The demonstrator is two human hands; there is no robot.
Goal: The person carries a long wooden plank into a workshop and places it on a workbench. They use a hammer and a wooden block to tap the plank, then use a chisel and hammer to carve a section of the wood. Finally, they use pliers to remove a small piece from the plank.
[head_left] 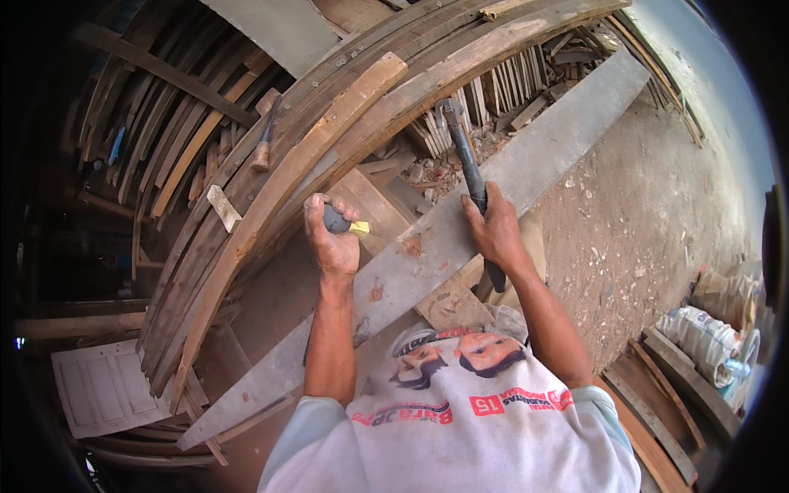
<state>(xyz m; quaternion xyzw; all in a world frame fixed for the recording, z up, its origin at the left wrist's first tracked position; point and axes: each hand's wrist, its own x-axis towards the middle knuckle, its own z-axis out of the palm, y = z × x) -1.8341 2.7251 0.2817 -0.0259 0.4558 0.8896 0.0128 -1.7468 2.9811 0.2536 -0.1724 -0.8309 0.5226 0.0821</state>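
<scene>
My left hand (335, 251) is closed round a dark, rounded tape measure (334, 219), with a short yellow piece sticking out to the right. It is held up over the left side of the long grey board (567, 123), apart from it. Further right, my right hand (496, 228) grips the black handle of a claw hammer (464, 152). Its metal head points away from me, and the butt of the handle shows below my fist. The board runs slantwise beneath both hands, from the lower left to the upper right, with brownish patches on its face.
Long curved wooden beams (353, 107) arch across the left and far side. A wooden-handled tool (263, 144) rests on them. Stacked planks (173, 140) stand behind. A white panel door (107, 386) lies at lower left. White sacks (699, 341) and timber (657, 444) sit at right.
</scene>
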